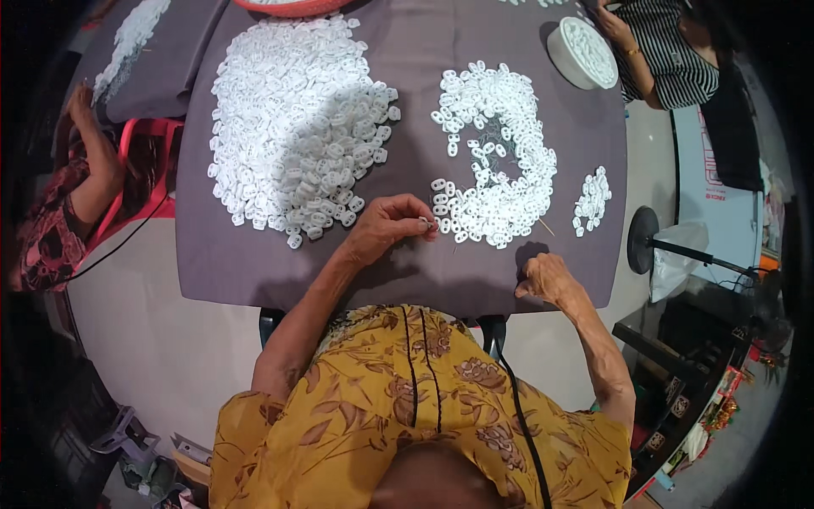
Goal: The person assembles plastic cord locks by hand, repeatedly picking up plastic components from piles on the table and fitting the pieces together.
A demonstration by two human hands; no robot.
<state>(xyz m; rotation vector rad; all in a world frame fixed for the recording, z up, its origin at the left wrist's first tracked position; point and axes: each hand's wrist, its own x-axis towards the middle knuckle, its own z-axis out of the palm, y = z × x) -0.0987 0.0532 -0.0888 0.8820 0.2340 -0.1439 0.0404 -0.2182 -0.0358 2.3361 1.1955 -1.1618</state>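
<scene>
A: While the left hand pinches one small white plastic ring beside the ring-shaped heap, what helps?
B: Steady wrist; right hand, curled, gripping the grey-clothed table edge.

small white plastic piece pinched at fingertip level, just beside the lower left edge of a flat ring-shaped spread of like white pieces on grey cloth.

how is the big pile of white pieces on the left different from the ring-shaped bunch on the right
The left pile is larger and packed solid, with no gaps; the right bunch is smaller, looser, and has bare cloth in its middle. The left hand pinches a piece at the right bunch's edge, away from the left pile. Both are small white pieces on the grey cloth.
</scene>
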